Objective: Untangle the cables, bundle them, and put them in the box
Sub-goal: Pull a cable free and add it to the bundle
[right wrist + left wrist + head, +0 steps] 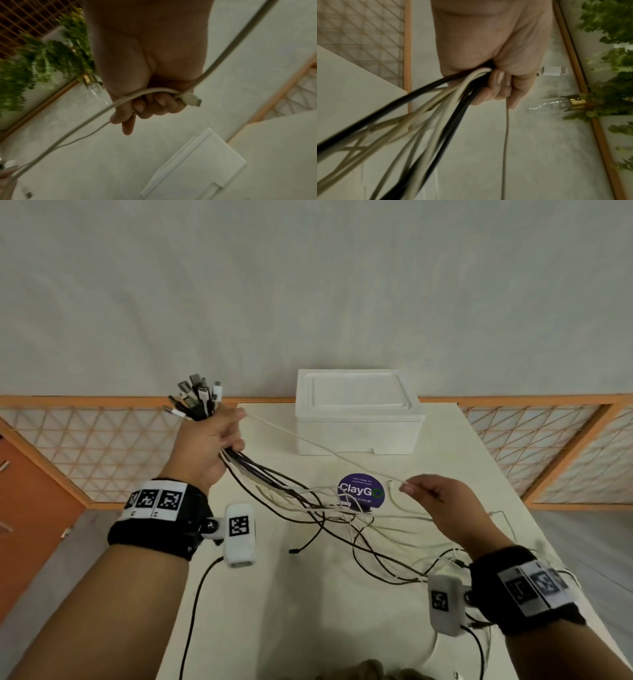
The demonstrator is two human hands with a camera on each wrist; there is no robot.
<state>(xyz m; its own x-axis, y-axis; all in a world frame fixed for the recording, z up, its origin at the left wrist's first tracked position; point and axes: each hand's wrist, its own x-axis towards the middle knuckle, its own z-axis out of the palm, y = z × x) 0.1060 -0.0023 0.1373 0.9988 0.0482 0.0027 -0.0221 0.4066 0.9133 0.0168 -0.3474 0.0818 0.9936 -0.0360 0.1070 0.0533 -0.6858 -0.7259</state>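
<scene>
My left hand is raised over the table's left edge and grips a bundle of black and white cables, with their plugs fanned out above the fist. The loose tails trail down in a tangle across the table. One white cable runs taut from my left hand to my right hand, which pinches it near its end and holds a white plug in its curled fingers. The white foam box stands closed at the table's far edge.
A round purple sticker lies on the white table under the tangle. Orange-framed lattice railings border the table on both sides. A grey wall rises behind the box.
</scene>
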